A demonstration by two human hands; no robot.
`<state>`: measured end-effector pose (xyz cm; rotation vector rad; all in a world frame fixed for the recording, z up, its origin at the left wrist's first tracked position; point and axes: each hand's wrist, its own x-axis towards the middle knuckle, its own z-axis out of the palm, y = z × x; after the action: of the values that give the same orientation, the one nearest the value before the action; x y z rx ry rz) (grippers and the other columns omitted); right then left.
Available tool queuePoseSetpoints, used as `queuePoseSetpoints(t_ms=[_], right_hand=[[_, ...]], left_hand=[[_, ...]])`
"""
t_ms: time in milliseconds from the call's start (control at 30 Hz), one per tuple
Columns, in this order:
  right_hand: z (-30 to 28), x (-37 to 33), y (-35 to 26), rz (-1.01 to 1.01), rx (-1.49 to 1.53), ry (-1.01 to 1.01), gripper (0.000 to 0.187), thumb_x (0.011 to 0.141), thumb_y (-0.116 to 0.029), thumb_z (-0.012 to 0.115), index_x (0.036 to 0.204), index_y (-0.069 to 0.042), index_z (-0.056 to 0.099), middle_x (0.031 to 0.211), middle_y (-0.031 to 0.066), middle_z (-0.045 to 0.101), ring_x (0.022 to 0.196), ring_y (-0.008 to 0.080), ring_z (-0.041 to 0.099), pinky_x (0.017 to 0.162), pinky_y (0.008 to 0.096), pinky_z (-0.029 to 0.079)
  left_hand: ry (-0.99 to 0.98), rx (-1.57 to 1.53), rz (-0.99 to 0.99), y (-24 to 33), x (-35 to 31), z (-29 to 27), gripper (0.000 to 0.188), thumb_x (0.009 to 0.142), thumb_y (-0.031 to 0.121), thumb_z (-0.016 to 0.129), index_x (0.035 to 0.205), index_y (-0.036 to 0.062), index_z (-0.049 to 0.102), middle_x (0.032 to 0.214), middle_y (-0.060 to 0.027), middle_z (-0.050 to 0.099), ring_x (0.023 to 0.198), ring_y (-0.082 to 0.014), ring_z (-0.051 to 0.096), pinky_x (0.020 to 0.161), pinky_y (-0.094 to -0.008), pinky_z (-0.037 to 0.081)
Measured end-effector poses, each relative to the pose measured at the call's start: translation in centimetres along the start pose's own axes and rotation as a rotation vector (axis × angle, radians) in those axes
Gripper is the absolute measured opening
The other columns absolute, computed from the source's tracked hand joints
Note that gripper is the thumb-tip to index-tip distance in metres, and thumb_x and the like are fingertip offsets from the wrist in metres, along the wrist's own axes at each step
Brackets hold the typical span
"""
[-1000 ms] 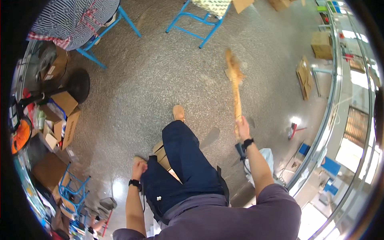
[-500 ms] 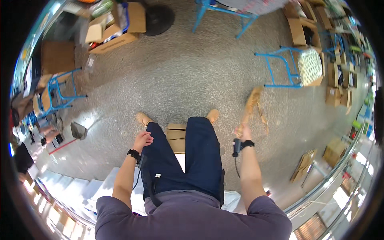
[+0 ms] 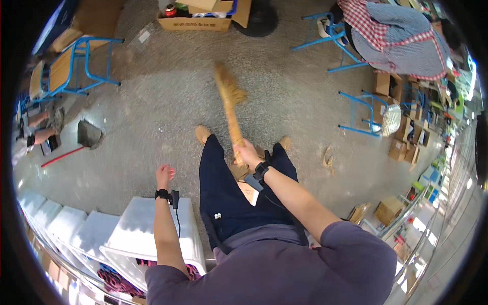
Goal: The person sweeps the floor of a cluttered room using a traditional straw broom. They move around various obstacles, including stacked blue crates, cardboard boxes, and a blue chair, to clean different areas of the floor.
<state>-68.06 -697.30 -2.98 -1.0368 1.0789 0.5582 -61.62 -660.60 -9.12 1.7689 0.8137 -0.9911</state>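
My right hand (image 3: pixel 247 155) is wrapped round the handle of a straw broom (image 3: pixel 231 114). The broom reaches forward from between my knees, its fanned bristles (image 3: pixel 232 86) slightly blurred over the grey floor. To the left, my left hand (image 3: pixel 164 175) hangs free in front of a white plastic bin, holding nothing, its fingers loosely bent and apart. Further left lies a dustpan (image 3: pixel 90 133) with a red handle (image 3: pixel 62 156). A small tan strip (image 3: pixel 328 159) rests on the floor to the right.
White plastic bins (image 3: pixel 147 218) line the lower left. Blue-framed chairs stand at the left (image 3: pixel 86 63) and right (image 3: pixel 363 109). An open cardboard box (image 3: pixel 195 23) and a black round base (image 3: pixel 255 20) are at the far side. Another person's hand (image 3: pixel 44 134) shows at the left edge.
My right hand has swung the broom from the right across to the front of my legs. The view has turned rightward, and my left hand now hangs away from my leg.
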Motion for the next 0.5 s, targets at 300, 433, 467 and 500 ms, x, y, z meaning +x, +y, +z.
queuePoseSetpoints(t_ms=[300,433,467,500], right_hand=[[-12.3,-12.8,1.1,0.073,0.294,-0.016,0.045,0.085,-0.024,0.054,0.124,-0.009,0.037,0.088,0.0099,0.054,0.053,0.0153,0.056,0.042,0.0266,0.05],[-23.4,-19.2,7.0,0.201,0.439,0.228,0.043,0.088,-0.028,0.048,0.127,-0.019,0.031,0.088,0.0094,0.052,0.058,0.0171,0.057,0.049,0.031,0.053],[-26.4,-20.9,9.3,0.211,0.517,0.294,0.044,0.088,-0.027,0.047,0.127,-0.02,0.029,0.088,0.0099,0.051,0.058,0.018,0.057,0.049,0.0315,0.053],[-29.3,-22.2,11.9,0.191,0.533,0.445,0.045,0.087,-0.025,0.046,0.127,-0.017,0.028,0.085,0.0096,0.05,0.056,0.0178,0.056,0.045,0.0313,0.051]], left_hand=[[-0.168,0.189,0.089,4.3,0.6,4.1,0.018,0.086,0.027,0.051,0.092,0.0105,0.054,0.077,-0.0048,0.062,0.064,-0.0111,0.058,0.056,-0.0235,0.046],[-0.16,0.369,0.061,3.3,-1.2,8.0,0.019,0.087,0.024,0.046,0.096,0.0087,0.052,0.077,-0.0053,0.061,0.062,-0.0124,0.057,0.054,-0.024,0.045],[-0.171,0.39,0.032,2.9,-2.0,9.3,0.019,0.087,0.024,0.046,0.096,0.0087,0.053,0.077,-0.0053,0.061,0.062,-0.0122,0.057,0.054,-0.0237,0.045],[-0.172,0.421,0.01,2.6,-2.9,10.8,0.019,0.087,0.024,0.047,0.096,0.0088,0.053,0.076,-0.0054,0.061,0.061,-0.0121,0.057,0.053,-0.0234,0.045]])
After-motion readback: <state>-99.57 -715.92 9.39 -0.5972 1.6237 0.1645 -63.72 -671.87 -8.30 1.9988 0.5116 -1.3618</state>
